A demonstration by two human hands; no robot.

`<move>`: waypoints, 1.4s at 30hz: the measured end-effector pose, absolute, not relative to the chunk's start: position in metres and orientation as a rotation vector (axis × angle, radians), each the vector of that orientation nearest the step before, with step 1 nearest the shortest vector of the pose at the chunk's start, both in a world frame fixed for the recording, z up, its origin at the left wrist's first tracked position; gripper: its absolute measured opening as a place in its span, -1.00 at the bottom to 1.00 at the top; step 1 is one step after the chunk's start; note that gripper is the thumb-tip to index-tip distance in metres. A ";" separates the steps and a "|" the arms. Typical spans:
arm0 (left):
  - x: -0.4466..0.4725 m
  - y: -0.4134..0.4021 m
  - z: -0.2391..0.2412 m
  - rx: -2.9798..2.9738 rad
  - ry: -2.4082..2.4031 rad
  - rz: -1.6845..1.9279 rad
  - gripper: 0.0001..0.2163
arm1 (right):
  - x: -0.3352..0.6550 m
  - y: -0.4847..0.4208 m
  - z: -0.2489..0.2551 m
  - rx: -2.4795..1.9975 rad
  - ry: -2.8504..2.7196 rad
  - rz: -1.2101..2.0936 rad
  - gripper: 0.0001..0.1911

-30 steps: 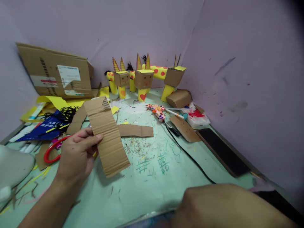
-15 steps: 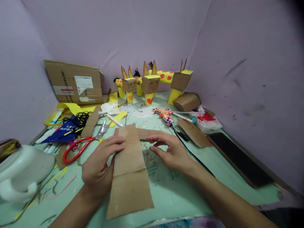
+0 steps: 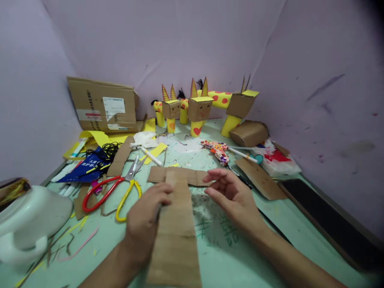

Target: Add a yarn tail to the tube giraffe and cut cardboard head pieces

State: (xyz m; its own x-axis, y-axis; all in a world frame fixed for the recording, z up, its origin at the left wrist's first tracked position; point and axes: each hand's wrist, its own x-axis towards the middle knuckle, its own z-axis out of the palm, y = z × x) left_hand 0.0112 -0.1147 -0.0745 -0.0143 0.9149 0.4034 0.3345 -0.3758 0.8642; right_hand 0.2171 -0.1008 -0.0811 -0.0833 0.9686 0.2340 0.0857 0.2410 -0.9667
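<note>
My left hand (image 3: 147, 216) grips the left edge of a long creased cardboard strip (image 3: 178, 232), thumb hidden from view. The strip's far end overlaps the middle of a shorter crosswise cardboard strip (image 3: 196, 178), forming a T shape; whether the two are joined I cannot tell. By the right end of that shorter piece, my right hand (image 3: 234, 198) is held with fingers curved and apart, nothing between them. Scissors (image 3: 127, 180) with one red and one yellow handle lie open to the left. Beyond the right hand is a flower-patterned glue gun (image 3: 220, 152).
Several yellow, red-spotted animal figures with cardboard heads (image 3: 200, 109) stand at the back. A cardboard box (image 3: 103, 106) leans on the wall. A white mug (image 3: 33, 224) lies at left; a dark phone-like slab (image 3: 327, 224) lies at right. Scraps and black cord (image 3: 103, 154) clutter the left side.
The long strip has come nearer to me and lower, so the crosswise strip shows on both sides. The scissors' yellow handle is uncovered. My view has shifted slightly left.
</note>
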 end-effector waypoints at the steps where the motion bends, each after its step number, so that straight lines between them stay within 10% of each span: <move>1: 0.015 -0.116 -0.080 1.825 1.269 1.306 -0.89 | 0.223 -0.099 -0.084 -1.119 -1.538 1.025 -0.68; 10: 0.022 -0.130 -0.082 2.537 1.057 0.539 -0.60 | 0.238 -0.122 -0.085 -0.977 -2.175 1.031 -0.56; 42: 0.026 -0.142 -0.081 2.695 1.059 0.491 -0.86 | 0.242 -0.138 -0.094 -0.911 -2.408 0.622 -0.74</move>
